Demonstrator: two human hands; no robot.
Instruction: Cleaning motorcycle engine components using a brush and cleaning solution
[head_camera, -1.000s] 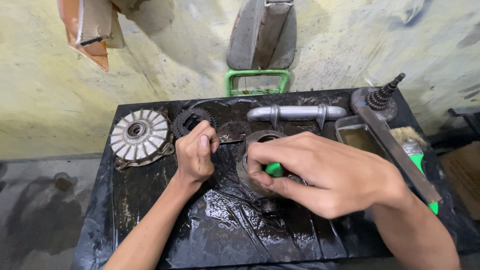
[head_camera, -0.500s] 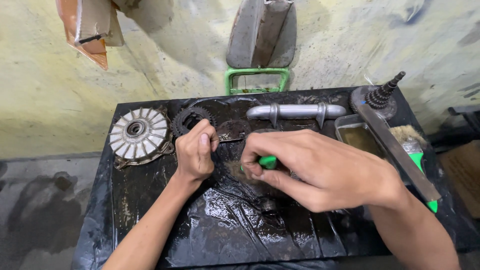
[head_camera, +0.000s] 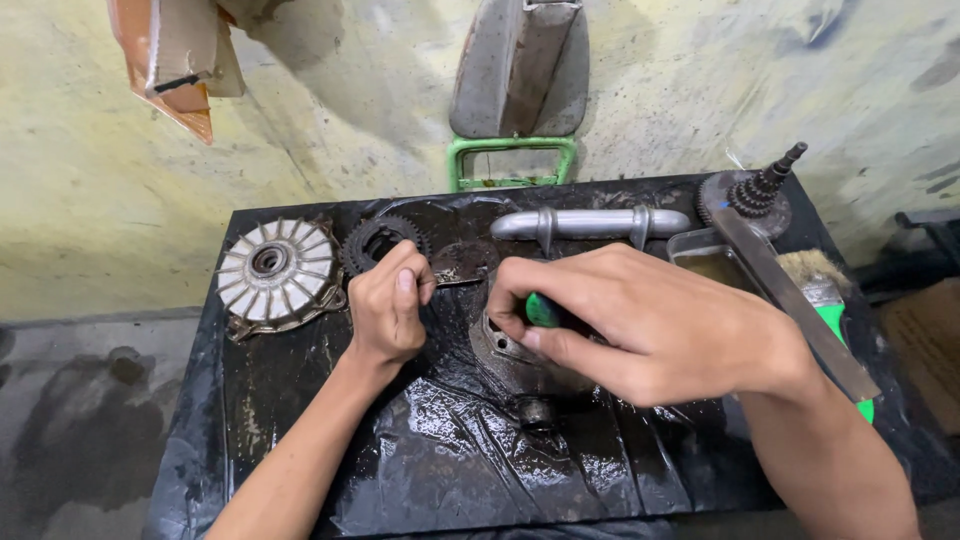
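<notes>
- While the right hand (head_camera: 650, 320) is closed around a green-handled tool (head_camera: 541, 310), its tip is pressed into the round greasy metal part (head_camera: 510, 358) at the table's middle, probably to scrub it.
- The left hand (head_camera: 388, 305), closed in a loose fist, rests just left of this part, seemingly for support; whether it holds something, I cannot tell.
- A finned disc (head_camera: 275, 275) lies far left, out of the way.
</notes>
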